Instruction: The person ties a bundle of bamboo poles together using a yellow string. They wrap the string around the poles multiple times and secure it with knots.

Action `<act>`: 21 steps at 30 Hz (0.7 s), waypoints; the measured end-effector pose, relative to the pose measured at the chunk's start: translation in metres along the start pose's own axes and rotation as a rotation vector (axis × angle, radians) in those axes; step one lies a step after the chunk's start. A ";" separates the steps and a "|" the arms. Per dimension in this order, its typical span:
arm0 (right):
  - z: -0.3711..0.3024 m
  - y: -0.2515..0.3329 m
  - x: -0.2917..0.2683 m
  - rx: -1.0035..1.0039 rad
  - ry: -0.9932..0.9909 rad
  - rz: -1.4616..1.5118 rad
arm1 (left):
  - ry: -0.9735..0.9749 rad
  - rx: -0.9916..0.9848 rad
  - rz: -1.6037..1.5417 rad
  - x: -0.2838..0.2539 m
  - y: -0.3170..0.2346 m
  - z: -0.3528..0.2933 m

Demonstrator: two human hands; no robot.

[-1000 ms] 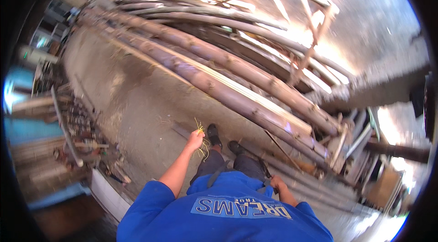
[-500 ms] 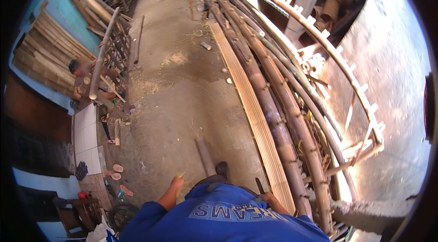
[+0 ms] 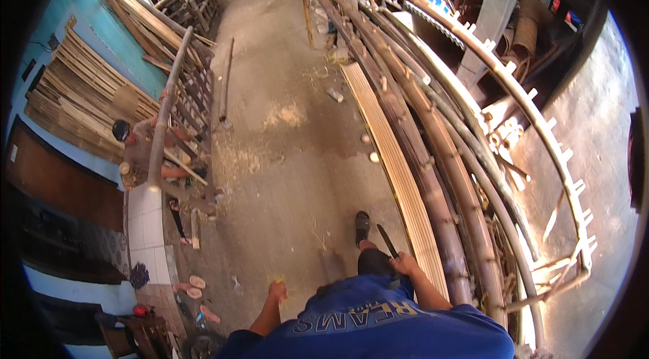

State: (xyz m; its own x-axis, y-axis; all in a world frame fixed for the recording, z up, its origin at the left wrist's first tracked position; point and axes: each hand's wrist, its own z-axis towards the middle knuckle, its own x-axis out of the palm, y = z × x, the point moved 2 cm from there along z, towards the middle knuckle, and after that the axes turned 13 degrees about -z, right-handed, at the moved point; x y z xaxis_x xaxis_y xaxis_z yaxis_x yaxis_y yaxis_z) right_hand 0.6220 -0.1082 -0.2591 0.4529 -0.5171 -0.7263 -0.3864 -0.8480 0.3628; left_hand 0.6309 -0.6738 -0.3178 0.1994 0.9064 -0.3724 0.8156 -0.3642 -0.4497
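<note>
My right hand (image 3: 405,264) is closed round the lower end of a long dark knife (image 3: 387,241), probably a machete, whose blade points up and forward. It is near the near end of a row of long split bamboo strips (image 3: 392,176) lying on the floor. My left hand (image 3: 277,291) is closed, held low over the floor on my left side. Thin yellowish fibres (image 3: 280,280) stick out of its fist. One dark shoe (image 3: 363,224) of mine shows ahead of the knife.
Long bamboo poles (image 3: 412,149) lie stacked along the right, beside a curved bamboo ladder (image 3: 541,119). At left a person (image 3: 138,146) sits by a bamboo frame (image 3: 179,88). Slippers (image 3: 196,288), a short bamboo piece (image 3: 335,94) and shavings lie on the concrete floor (image 3: 270,176).
My view has shifted, and my shoe now shows farther forward. My right hand and the knife have come farther out in front of me. Both hands stay closed.
</note>
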 end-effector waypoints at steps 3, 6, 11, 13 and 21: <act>0.067 0.044 -0.058 -0.070 -0.034 0.010 | -0.094 -0.037 -0.309 0.005 -0.072 0.043; 0.161 0.078 -0.099 -0.094 -0.018 -0.056 | -0.125 -0.071 -0.403 -0.005 -0.161 0.085; 0.253 0.174 -0.210 -0.237 -0.042 -0.084 | -0.154 0.051 -0.426 -0.038 -0.312 0.149; 0.285 0.212 -0.253 -0.256 -0.034 -0.103 | -0.162 0.090 -0.456 -0.040 -0.368 0.177; 0.427 0.297 -0.298 -0.245 -0.038 -0.012 | 0.129 0.108 -0.286 -0.115 -0.571 0.389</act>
State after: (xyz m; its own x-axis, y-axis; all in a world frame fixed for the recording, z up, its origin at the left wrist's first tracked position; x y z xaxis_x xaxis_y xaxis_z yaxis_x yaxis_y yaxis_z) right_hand 0.0296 -0.1562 -0.1847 0.4236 -0.5064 -0.7511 -0.1727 -0.8591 0.4818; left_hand -0.0685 -0.6534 -0.3342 0.0439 0.9923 -0.1157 0.7873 -0.1057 -0.6074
